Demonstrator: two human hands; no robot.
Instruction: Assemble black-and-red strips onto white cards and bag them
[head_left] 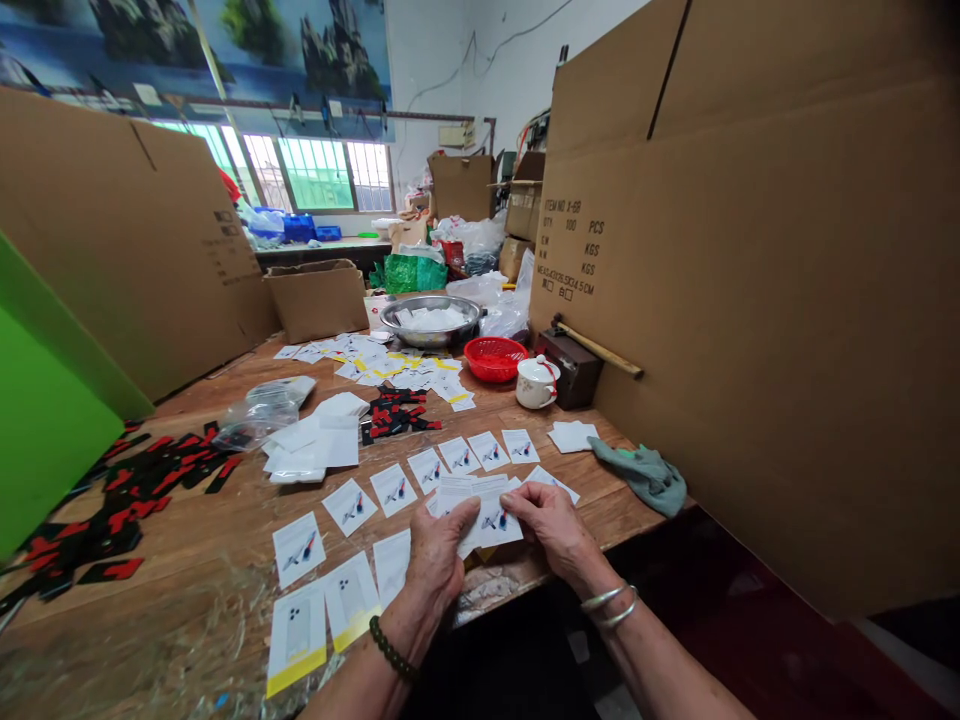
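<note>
My left hand (441, 550) is closed on a small fan of white printed cards (491, 512), thumb on top, above the table's front edge. My right hand (553, 520) pinches the right side of the same cards between thumb and fingers. Beyond the hands runs a curved row of similar printed cards (394, 488), laid out one by one. Nearer me on the left lie larger cards with a yellow strip (298, 632), partly hidden by my left forearm. Another printed card (553, 482) shows just behind my right hand.
Black-and-red strips (127, 500) are heaped at left. White sheets (319, 440), loose yellow-edged cards (375, 360), a steel bowl (390, 325), a red basket (495, 362), a lidded mug (535, 388), a hammer (604, 350) and a grey cloth (645, 478) lie around. Cardboard (750, 300) walls the right.
</note>
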